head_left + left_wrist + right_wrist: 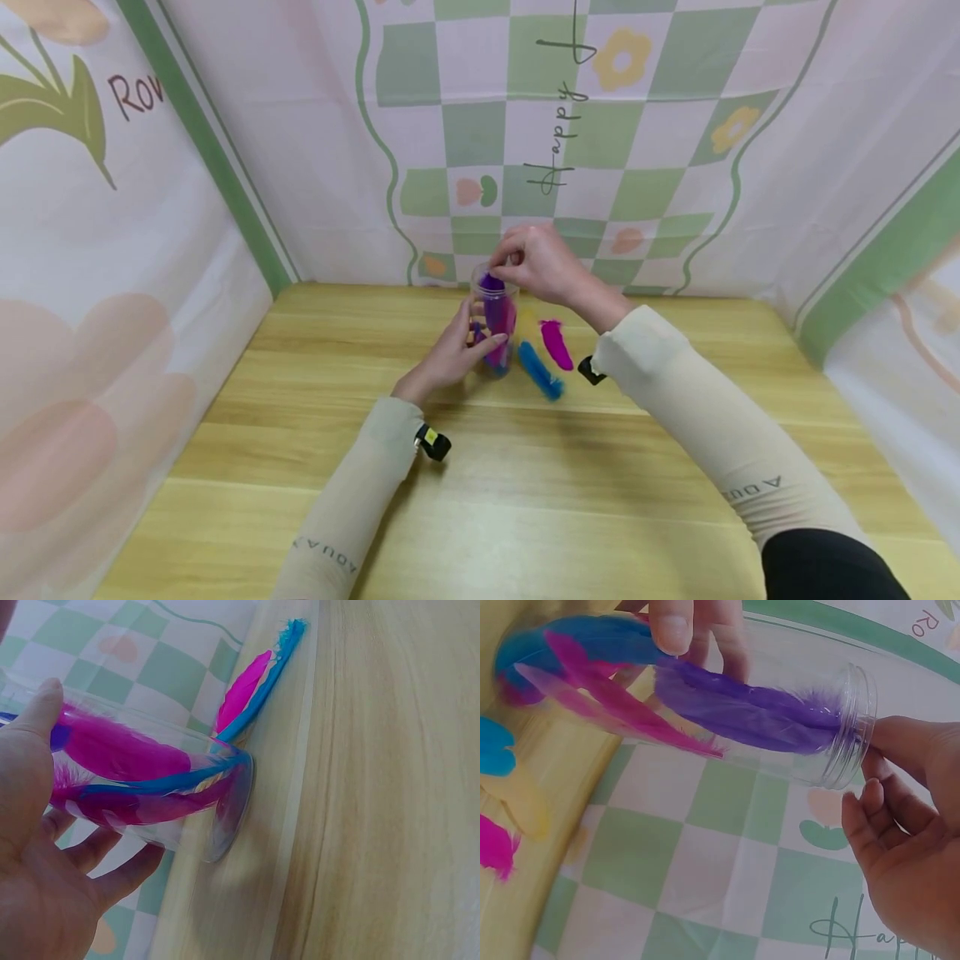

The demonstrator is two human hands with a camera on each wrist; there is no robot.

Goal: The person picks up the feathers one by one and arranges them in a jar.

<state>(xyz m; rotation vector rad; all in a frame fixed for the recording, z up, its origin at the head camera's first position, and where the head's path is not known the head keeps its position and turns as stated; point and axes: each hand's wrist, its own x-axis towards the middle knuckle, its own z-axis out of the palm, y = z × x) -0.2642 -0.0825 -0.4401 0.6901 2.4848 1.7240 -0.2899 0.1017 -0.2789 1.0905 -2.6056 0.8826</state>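
Note:
My left hand [452,348] grips a clear plastic jar [795,766] round its side, near the back of the table. Inside it, in the left wrist view, show magenta feathers [127,746] and a blue feather [169,781]. A purple feather [742,712] lies lengthwise in the jar's upper part, its tip reaching the threaded mouth. At that open mouth, my right hand [543,267] pinches the purple feather's end between thumb and forefinger, its other fingers loosely bent outside the rim.
Just right of the jar lie a loose blue feather [540,372], a magenta feather [557,345] and a pale yellow feather [529,806]. The wooden table [480,500] meets a checked fabric backdrop [547,133] close behind the jar. Fabric also hangs on both sides.

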